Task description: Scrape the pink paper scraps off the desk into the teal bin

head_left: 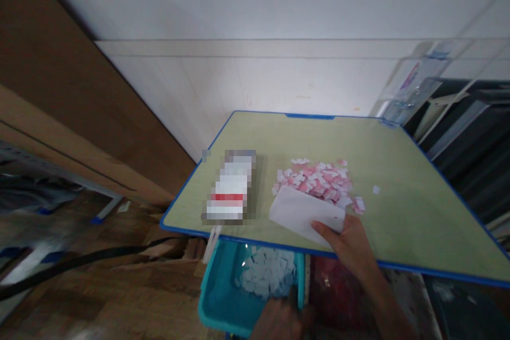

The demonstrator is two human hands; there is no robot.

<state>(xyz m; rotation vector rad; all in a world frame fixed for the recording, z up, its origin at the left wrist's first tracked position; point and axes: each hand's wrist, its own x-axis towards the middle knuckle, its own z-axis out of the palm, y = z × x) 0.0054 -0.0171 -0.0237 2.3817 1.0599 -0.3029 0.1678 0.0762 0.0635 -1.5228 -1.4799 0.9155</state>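
My right hand (pixel 354 241) is closed on a white piece of paper (pixel 303 212), thumb on top, at the near side of the table. The paper's far edge meets a heap of small pink and white paper pieces (pixel 319 180). Below the table edge, my left hand (pixel 279 321) is at the right side of a teal plastic basin (pixel 209 297). Small white pieces (pixel 269 271) lie inside the basin. The left hand is dark and partly cut off by the frame, so its grip is unclear.
A pixelated phone-like object (pixel 231 186) lies on the left of the blue-edged table (pixel 406 223). At the far right corner stands a clear plastic bottle (pixel 410 90). A white wall (pixel 279 79) borders the back. A dark strap (pixel 119 252) hangs at the left.
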